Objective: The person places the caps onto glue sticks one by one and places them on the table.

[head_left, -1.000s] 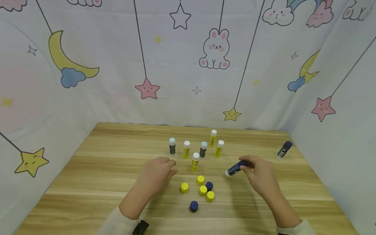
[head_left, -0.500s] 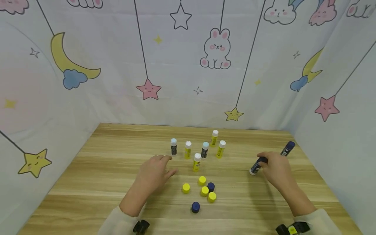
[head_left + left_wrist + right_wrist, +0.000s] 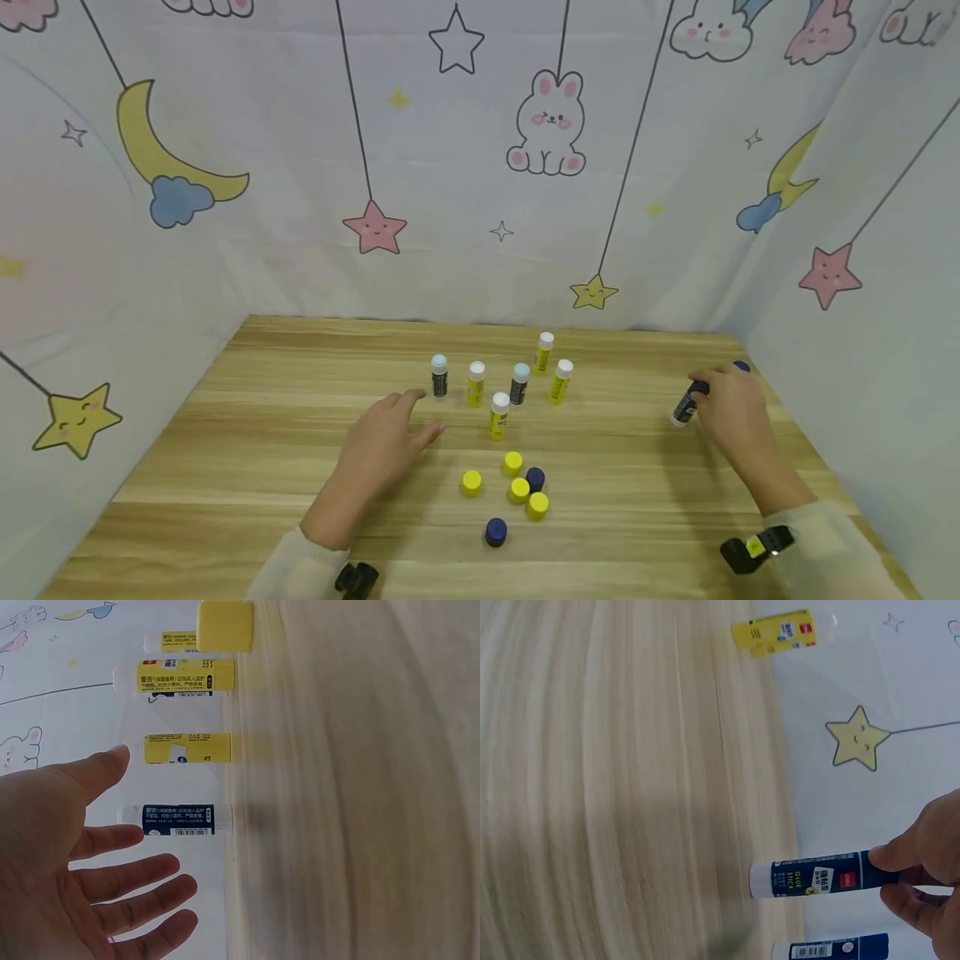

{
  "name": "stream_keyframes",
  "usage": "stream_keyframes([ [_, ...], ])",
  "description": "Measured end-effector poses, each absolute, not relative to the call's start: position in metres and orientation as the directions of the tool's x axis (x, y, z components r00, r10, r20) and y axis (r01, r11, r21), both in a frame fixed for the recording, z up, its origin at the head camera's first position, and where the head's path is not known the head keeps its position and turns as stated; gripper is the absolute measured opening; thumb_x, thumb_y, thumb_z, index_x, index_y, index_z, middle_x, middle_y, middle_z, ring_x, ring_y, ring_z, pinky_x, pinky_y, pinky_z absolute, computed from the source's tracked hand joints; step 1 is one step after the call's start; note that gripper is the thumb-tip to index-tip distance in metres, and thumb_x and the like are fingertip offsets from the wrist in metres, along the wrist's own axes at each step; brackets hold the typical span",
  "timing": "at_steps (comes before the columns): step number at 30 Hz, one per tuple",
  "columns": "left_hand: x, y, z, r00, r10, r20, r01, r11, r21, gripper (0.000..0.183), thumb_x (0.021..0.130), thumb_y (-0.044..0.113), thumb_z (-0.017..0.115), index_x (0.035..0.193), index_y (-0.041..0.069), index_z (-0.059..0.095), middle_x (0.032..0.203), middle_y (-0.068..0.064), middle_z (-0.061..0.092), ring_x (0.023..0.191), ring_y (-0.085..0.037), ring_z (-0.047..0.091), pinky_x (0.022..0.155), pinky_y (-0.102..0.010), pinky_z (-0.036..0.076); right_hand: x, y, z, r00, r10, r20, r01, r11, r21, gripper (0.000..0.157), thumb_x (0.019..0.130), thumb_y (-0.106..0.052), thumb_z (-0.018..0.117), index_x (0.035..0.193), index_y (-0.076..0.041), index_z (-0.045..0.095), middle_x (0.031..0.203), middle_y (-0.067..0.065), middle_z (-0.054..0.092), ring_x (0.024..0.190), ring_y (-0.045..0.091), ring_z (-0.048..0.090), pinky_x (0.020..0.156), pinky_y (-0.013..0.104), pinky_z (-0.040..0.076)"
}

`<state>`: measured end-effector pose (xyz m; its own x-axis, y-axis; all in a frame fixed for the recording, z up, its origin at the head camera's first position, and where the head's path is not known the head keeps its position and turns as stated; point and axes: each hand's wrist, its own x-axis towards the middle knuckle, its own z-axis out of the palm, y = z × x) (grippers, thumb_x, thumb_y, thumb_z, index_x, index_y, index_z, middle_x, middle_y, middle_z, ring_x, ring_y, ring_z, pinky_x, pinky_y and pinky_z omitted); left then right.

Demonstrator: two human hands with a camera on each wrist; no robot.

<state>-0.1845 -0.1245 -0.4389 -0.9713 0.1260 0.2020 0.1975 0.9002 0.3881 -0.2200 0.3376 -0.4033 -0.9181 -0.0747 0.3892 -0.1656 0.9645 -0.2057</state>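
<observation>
My right hand (image 3: 731, 417) pinches a navy glue stick (image 3: 814, 874) by its capped end, at the right side of the table. The stick tilts with its white base down; whether the base touches the wood I cannot tell. Another capped navy glue stick (image 3: 831, 949) stands close by, mostly behind the hand in the head view. My left hand (image 3: 381, 446) hovers with fingers spread, holding nothing. Nearest to it is an uncapped navy glue stick (image 3: 184, 820), upright with a clear top. Beyond stand several uncapped yellow glue sticks (image 3: 476, 385) and another uncapped navy one (image 3: 519, 386).
Loose yellow caps (image 3: 471, 483) and two navy caps (image 3: 496, 532) lie on the wooden table (image 3: 247, 467) in front of the sticks. A patterned white cloth (image 3: 300, 267) encloses the table at the back and sides.
My right hand has carried the navy glue stick rightward and slightly back, beside the other capped one. The left hand has drawn back a little, its fingers spreading. Sticks and caps stay put.
</observation>
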Motion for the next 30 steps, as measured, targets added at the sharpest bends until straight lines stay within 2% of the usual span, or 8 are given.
stream_keyframes([
  [6, -0.190, -0.126, -0.442, -0.980, 0.079, 0.185, 0.154, 0.885, 0.439, 0.066, 0.094, 0.049, 0.069, 0.141, 0.005, 0.055, 0.132, -0.020, 0.064, 0.118, -0.039, 0.062, 0.096, -0.055, 0.053, -0.235, 0.352, -0.407, -0.893, -0.068, 0.445, -0.163, 0.970, -0.178, 0.026, 0.083, 0.006, 0.074, 0.109, 0.012, 0.069, 0.103, 0.034, 0.067, 0.095, 0.053, 0.061, 0.081, 0.062, 0.051],
  [14, -0.202, -0.128, -0.446, -0.987, 0.013, 0.159, 0.096, 0.843, 0.530, 0.062, 0.096, 0.045, 0.069, 0.139, 0.003, 0.056, 0.124, -0.018, 0.068, 0.112, -0.036, 0.065, 0.092, -0.052, 0.055, -0.249, 0.366, -0.408, -0.892, -0.047, 0.450, -0.138, 0.976, -0.171, 0.024, 0.083, 0.008, 0.070, 0.106, 0.012, 0.068, 0.103, 0.034, 0.067, 0.093, 0.055, 0.060, 0.081, 0.064, 0.050],
  [25, -0.217, -0.124, -0.453, -0.996, -0.062, 0.060, -0.004, 0.722, 0.692, 0.057, 0.097, 0.038, 0.070, 0.141, 0.005, 0.054, 0.130, -0.018, 0.066, 0.110, -0.033, 0.068, 0.086, -0.050, 0.058, -0.254, 0.375, -0.410, -0.885, -0.029, 0.465, -0.132, 0.973, -0.190, 0.024, 0.086, 0.009, 0.064, 0.110, 0.013, 0.066, 0.108, 0.036, 0.065, 0.095, 0.056, 0.056, 0.081, 0.064, 0.050],
  [30, -0.224, -0.124, -0.456, -0.996, -0.075, 0.052, -0.016, 0.700, 0.714, 0.056, 0.097, 0.037, 0.070, 0.140, 0.004, 0.054, 0.129, -0.019, 0.066, 0.110, -0.034, 0.068, 0.087, -0.050, 0.058, -0.254, 0.376, -0.410, -0.873, -0.029, 0.486, -0.142, 0.970, -0.196, 0.023, 0.085, 0.009, 0.064, 0.108, 0.012, 0.067, 0.107, 0.036, 0.064, 0.096, 0.056, 0.056, 0.082, 0.065, 0.049],
])
